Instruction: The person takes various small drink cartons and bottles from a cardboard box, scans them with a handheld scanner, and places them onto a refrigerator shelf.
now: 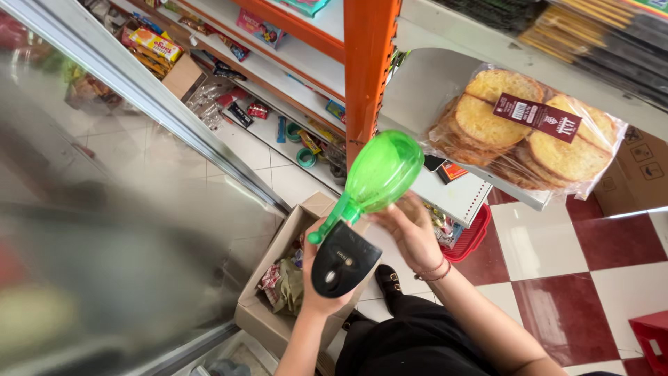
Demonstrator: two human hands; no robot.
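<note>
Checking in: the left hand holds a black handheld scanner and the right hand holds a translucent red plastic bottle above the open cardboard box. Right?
Not quite: the head view shows the translucent plastic bottle is green, not red. The rest holds: the left hand holds the black handheld scanner, the right hand holds the bottle, and both are above the open cardboard box.

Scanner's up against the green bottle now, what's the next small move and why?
Probably turn the green bottle in the right hand a little: the black scanner in the left hand faces its neck, where no code label shows.
</note>
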